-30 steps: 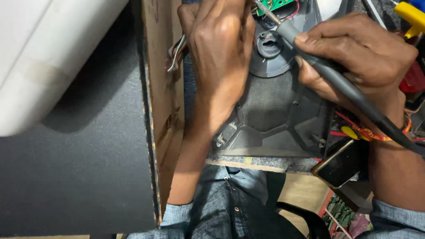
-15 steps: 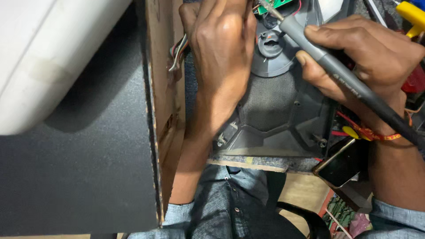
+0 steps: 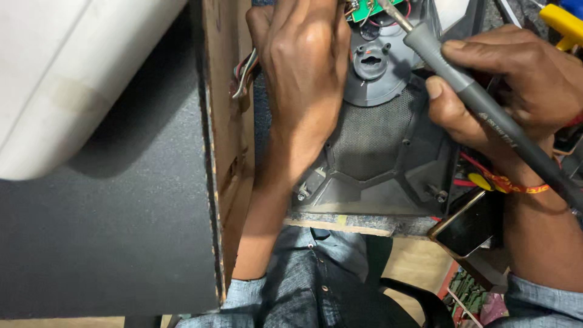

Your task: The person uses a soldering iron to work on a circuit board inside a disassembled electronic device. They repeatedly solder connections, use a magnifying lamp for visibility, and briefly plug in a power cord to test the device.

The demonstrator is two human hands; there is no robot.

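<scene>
Over a grey plastic housing (image 3: pixel 376 152) with a mesh panel at its middle, both hands were at work. At the far edge of the view sat a small green circuit board (image 3: pixel 366 9), mostly cut off by the frame. The right hand (image 3: pixel 504 91) was closed in a pen-like grasp around a grey soldering iron (image 3: pixel 480 109), thumb beneath and fingers on top; its metal tip slanted up and left to the green circuit board's edge — touching it, as far as could be made out. The left hand (image 3: pixel 306 73) lay palm down over the left side of the housing, fingers reaching toward the board; whether they pinched anything could not be told, since the fingertips ran out of frame. Just left of that hand, a bundle of coloured wires (image 3: pixel 243 76) hung beside a brown wooden panel (image 3: pixel 228 121), which rose from a black-topped cabinet (image 3: pixel 103 243). At the near right, a dark phone (image 3: pixel 464 222) lay tilted below the right wrist, which wore a red-and-yellow thread band (image 3: pixel 507 182). A yellow tool handle (image 3: pixel 562 24) showed at the far right corner.
</scene>
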